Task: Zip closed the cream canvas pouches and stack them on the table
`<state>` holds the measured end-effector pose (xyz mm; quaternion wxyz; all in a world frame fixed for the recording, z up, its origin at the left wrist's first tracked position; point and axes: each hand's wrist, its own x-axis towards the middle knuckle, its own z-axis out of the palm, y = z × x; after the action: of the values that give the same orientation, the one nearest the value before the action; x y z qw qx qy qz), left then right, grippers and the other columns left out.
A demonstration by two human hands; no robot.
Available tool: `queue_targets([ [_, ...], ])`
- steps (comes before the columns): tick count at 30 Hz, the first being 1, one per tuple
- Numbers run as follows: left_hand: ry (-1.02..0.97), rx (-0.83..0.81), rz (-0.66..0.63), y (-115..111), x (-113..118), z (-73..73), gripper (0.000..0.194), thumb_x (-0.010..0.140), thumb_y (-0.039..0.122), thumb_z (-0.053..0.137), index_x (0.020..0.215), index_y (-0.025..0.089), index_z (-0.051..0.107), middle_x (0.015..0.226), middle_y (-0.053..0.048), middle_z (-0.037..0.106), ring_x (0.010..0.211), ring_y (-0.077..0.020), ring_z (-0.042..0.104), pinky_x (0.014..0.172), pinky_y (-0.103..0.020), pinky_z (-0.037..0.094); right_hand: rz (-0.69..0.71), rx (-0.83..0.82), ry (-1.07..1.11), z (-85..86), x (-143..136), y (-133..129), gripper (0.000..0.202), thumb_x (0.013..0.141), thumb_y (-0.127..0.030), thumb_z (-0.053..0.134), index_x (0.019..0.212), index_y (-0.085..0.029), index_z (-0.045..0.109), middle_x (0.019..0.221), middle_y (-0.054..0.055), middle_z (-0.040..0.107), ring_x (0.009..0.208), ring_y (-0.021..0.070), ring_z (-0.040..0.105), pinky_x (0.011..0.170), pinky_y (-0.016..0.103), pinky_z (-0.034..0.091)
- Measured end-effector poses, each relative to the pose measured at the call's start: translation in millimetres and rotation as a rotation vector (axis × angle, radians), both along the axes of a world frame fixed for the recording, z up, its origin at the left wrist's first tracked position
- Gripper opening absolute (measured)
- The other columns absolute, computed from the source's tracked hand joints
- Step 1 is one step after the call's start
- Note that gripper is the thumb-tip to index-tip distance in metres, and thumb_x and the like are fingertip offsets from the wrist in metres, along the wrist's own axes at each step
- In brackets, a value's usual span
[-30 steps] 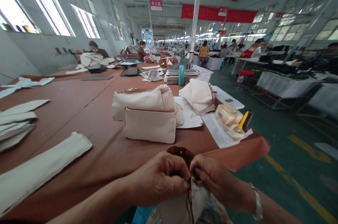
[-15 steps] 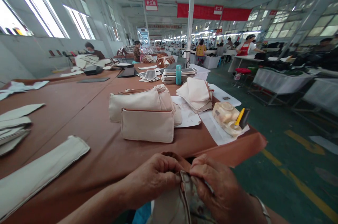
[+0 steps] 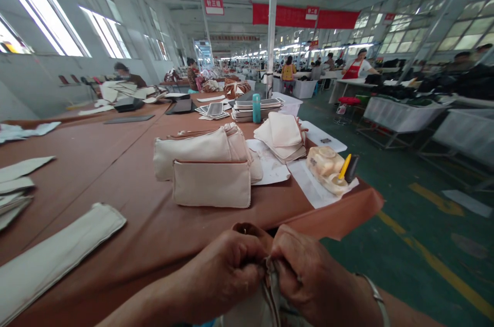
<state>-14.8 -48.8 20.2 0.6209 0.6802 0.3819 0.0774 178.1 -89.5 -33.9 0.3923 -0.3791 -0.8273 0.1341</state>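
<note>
At the front edge of the table, my left hand [image 3: 227,268] pinches the top edge of a cream bag piece with brown lining [image 3: 247,312]. My right hand [image 3: 311,268], with a bangle at the wrist, grips the same edge right beside it, fingers curled in. The two hands nearly touch over the seam; my fingers cover the exact spot they hold. The piece's lower part runs out of view. Just beyond stands a finished-looking cream pouch [image 3: 211,184], leaning on a stack of similar cream pouches [image 3: 193,148].
Cream panels [image 3: 283,134] lie stacked at the right. Near the table's right corner sit a plastic tub [image 3: 326,162] and a yellow-handled tool [image 3: 345,166]. A turquoise bottle [image 3: 257,108] stands farther back. A long cream strip [image 3: 65,255] lies left on the brown table cover [image 3: 127,173].
Both hands still grip the bag piece; their fingers have curled in tighter at the seam, hiding more of its top edge. The view has shifted slightly to the right.
</note>
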Motion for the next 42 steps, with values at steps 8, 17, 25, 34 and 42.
queue_targets([
  [8, -0.007, -0.145, -0.086, -0.3, -4.6, 2.3, 0.013, 0.073, 0.017, 0.052, 0.078, 0.012, 0.063, 0.064, 0.003, 0.043, 0.055, -0.0084, 0.031, 0.049, -0.020, 0.024, 0.014, 0.158, -0.154, 18.6, 43.9, 49.9, 0.019, 0.087, -0.003, 0.038, 0.084, -0.018, 0.047, 0.077, 0.005, 0.053, 0.072, 0.0190, 0.049, 0.064, 0.031, 0.043],
  [17, 0.008, -0.083, 0.035, 4.5, -3.6, -5.9, 0.022, 0.083, 0.028, 0.055, 0.088, 0.011, 0.068, 0.075, -0.001, 0.055, 0.066, -0.0112, 0.042, 0.057, -0.020, 0.030, 0.075, -0.238, 0.177, 15.9, 16.0, -1.4, 0.009, 0.091, -0.014, 0.053, 0.088, -0.018, 0.061, 0.078, 0.003, 0.060, 0.073, 0.0148, 0.055, 0.066, 0.026, 0.042],
  [25, 0.092, 0.048, 0.000, -1.3, 0.3, 0.8, 0.023, 0.083, 0.016, 0.045, 0.087, 0.012, 0.067, 0.076, 0.001, 0.052, 0.065, -0.0106, 0.040, 0.054, -0.019, 0.029, 0.015, -0.159, 0.120, 2.1, -0.6, 0.1, 0.015, 0.085, -0.005, 0.051, 0.087, -0.018, 0.058, 0.080, 0.003, 0.061, 0.073, 0.0149, 0.056, 0.064, 0.025, 0.040],
  [34, 0.154, 0.115, -0.045, -1.9, -4.4, 4.6, 0.021, 0.079, 0.013, 0.043, 0.080, 0.012, 0.063, 0.069, 0.003, 0.043, 0.061, -0.0096, 0.034, 0.049, -0.020, 0.024, 0.097, -0.231, 0.152, 7.6, -3.7, 2.4, 0.015, 0.084, -0.005, 0.048, 0.083, -0.019, 0.053, 0.078, 0.000, 0.057, 0.069, 0.0116, 0.054, 0.062, 0.021, 0.040],
  [42, 0.133, 0.018, -0.167, 3.9, -8.4, -5.2, 0.009, 0.075, 0.015, 0.045, 0.067, 0.016, 0.047, 0.064, 0.004, 0.036, 0.056, -0.0084, 0.028, 0.046, -0.021, 0.020, 0.365, 0.361, -0.404, 5.3, 3.5, 28.9, 0.020, 0.087, -0.009, 0.037, 0.075, -0.019, 0.051, 0.067, 0.006, 0.054, 0.062, 0.0198, 0.046, 0.056, 0.033, 0.038],
])
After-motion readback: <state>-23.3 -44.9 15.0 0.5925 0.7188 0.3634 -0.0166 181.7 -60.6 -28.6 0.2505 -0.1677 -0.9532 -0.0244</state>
